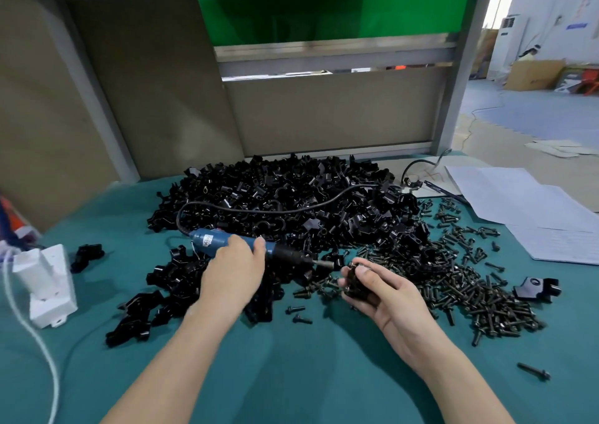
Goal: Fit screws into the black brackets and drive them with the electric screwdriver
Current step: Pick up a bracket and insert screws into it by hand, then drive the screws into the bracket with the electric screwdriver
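My left hand (231, 268) is gripping the screwdriver (207, 241) | my right hand (389, 294) is clasping a bracket (355, 282) beside its tip | screws (470, 281) are lying toward the tabletop's (291, 375) right edge

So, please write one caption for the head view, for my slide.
The left hand grips the blue electric screwdriver while the right hand holds a black bracket.

One electric screwdriver (227, 242), one left hand (231, 269), one right hand (382, 289), one white socket block (48, 284) and several paper sheets (518, 203) accompany black brackets (291, 203) and screws (470, 281) heaped beyond counting.
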A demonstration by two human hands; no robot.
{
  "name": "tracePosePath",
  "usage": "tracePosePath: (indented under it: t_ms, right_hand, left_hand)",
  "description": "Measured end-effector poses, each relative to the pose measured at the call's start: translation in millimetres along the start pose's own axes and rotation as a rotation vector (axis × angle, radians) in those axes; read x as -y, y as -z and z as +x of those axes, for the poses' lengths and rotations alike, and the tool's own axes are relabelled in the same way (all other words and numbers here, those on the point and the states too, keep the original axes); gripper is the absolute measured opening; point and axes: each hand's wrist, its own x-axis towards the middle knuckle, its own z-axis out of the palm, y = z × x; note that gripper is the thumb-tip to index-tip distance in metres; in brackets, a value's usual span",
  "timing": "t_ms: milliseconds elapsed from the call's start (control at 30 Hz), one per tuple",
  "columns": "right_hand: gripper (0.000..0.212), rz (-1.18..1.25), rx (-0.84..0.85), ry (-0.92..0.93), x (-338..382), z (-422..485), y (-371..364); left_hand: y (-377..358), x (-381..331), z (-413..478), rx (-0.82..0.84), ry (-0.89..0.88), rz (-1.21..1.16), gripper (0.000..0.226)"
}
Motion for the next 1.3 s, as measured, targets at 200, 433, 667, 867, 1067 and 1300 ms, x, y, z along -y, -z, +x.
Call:
tracePosePath:
  t_ms: [200, 433, 667, 867, 1067, 1300]
  right_hand:
    - [0.046, 0.013, 0.004, -0.009, -1, 0, 2]
    - [0.032, 0.072, 0.013, -0.024, -1, 2, 4]
    - [0.046, 0.18, -0.052, -0.036, 0, 10, 8]
    - [0.052, 0.198, -0.081, 0.025, 3, 10, 11]
    - [0.049, 0.199, -0.096, 0.037, 2, 11, 9]
    - [0.045, 0.116, -0.184, 0.085, 2, 11, 8]
  left_hand:
    - [8, -16, 43, 0.22, 0.372, -0.317, 0.044]
    - [2, -21, 62, 0.334, 0.685, -0.636, 0.042]
    - [-6, -31, 59, 0.219, 0.675, -0.888, 0.026]
    - [-22, -36, 51, -0.084, 0.532, -1.042, 0.052]
    - [-9, -49, 32, -0.062, 0.443, -1.734, 0.015]
    - [-29, -67, 20, -0.038, 0.353, -1.898, 0.021]
